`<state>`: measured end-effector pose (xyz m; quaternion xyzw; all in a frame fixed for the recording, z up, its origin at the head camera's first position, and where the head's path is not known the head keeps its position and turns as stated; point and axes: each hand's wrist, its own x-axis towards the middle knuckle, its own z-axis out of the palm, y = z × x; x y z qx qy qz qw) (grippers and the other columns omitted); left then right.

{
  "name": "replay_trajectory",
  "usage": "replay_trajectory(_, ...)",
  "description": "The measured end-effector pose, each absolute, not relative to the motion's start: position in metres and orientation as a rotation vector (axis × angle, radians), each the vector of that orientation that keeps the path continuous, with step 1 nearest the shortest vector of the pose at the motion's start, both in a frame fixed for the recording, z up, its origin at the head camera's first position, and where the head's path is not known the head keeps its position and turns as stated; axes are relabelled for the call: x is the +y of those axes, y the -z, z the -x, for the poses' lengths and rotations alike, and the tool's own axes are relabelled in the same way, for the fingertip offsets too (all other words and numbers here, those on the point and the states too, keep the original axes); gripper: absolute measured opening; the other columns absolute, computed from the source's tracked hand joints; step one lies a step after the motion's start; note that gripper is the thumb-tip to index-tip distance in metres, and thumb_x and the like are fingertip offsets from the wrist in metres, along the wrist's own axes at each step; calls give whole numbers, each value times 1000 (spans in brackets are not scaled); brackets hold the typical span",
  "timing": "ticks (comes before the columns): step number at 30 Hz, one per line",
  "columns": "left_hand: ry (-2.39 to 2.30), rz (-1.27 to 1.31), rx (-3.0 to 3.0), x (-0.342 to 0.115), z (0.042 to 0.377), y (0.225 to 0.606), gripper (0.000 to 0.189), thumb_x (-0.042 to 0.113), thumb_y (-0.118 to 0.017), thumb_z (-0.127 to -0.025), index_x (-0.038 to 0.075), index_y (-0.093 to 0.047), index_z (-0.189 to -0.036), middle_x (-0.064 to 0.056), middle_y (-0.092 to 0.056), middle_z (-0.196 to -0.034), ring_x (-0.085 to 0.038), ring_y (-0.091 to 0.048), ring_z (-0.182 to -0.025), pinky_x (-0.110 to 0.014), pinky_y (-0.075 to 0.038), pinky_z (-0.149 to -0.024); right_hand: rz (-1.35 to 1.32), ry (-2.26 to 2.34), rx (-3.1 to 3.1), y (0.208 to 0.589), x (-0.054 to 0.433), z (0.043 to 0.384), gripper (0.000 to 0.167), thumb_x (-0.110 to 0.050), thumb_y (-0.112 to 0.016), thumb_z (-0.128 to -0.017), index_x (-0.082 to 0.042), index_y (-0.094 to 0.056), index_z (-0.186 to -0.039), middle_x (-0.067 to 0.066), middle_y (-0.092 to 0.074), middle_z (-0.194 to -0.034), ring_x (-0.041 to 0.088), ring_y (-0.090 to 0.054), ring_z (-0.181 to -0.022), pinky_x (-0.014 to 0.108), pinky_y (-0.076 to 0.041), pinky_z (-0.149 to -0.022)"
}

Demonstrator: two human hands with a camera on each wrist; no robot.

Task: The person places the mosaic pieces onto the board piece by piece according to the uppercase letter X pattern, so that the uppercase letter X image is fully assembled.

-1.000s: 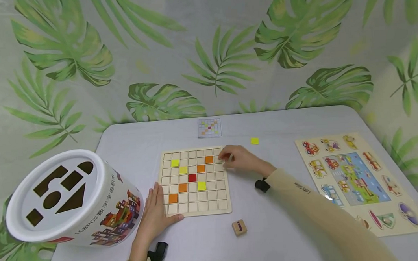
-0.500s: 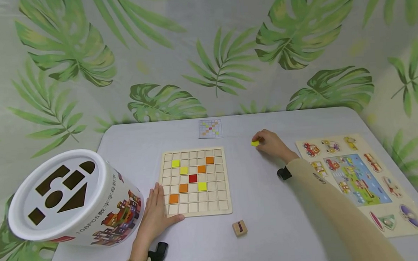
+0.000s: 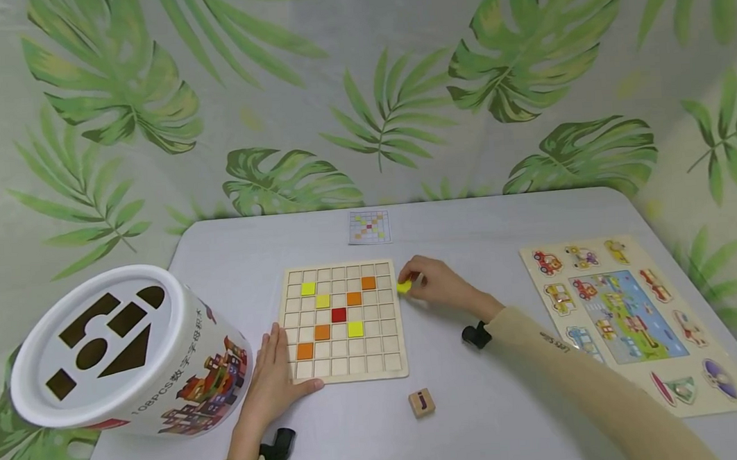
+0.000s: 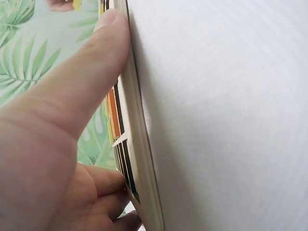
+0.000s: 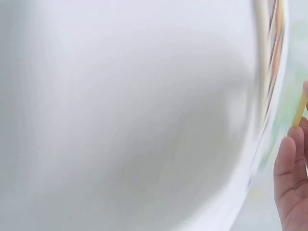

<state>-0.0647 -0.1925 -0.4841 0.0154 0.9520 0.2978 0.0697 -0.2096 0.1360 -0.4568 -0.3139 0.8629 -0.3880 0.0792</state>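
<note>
A wooden grid board (image 3: 339,364) lies on the table with yellow, orange and red square tiles in some of its cells. Along its lower left corner rests my left hand (image 3: 273,376), fingers against the left side and thumb at the front edge; the left wrist view shows the thumb (image 4: 111,33) on the board's rim. Just off the board's upper right side, my right hand (image 3: 435,282) pinches a yellow tile (image 3: 404,286) between thumb and fingers. The right wrist view catches that yellow tile (image 5: 301,109) edge-on at the fingertips.
A small pattern card (image 3: 370,228) lies behind the board. On the left stands a white bucket (image 3: 131,347) with shape holes in its lid. A wooden letter block (image 3: 422,403) sits in front, and a picture puzzle board (image 3: 636,327) lies at the right.
My right hand went from the board's edge out to the yellow tile at the back right, picked it up and brought it back beside the board. My left hand stayed put.
</note>
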Motion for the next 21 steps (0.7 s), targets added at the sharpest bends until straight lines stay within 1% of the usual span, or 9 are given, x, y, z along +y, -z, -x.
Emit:
replay_trajectory(3,-892,-51,2858,-193,65,483,122,46,-84,-67,-13,-11,-147,-27,0,-156,-47,3,-140,-62,-6,-109,1046,1120,2488,456,115,189,20,1,-72,-80,-7,-66,-97,0,-60,-96,19,-55,-87,31,-51,-73)
replay_trajectory(9,-889,-50,2852,-192,65,481,122,44,-84,-68,-14,-11,-147,-27,0,-155,-47,3,-140,-61,-5,-109,1131,1015,2385,459,91,160,19,0,-71,-80,-11,-66,-95,-4,-58,-96,16,-53,-87,26,-48,-74)
replay_trajectory(17,-906,-51,2864,-190,65,480,121,39,-86,-67,-15,-12,-146,-29,-1,-155,-49,2,-139,-64,-7,-108,1154,884,2410,464,80,149,20,0,-71,-79,-12,-67,-95,-6,-59,-99,12,-52,-90,24,-46,-85)
replay_trajectory(21,-904,-51,2861,-190,65,480,121,39,-86,-67,-16,-12,-145,-29,-1,-155,-49,2,-139,-64,-6,-108,1140,864,2427,465,77,148,20,0,-71,-79,-13,-68,-95,-6,-59,-99,10,-51,-90,22,-46,-85)
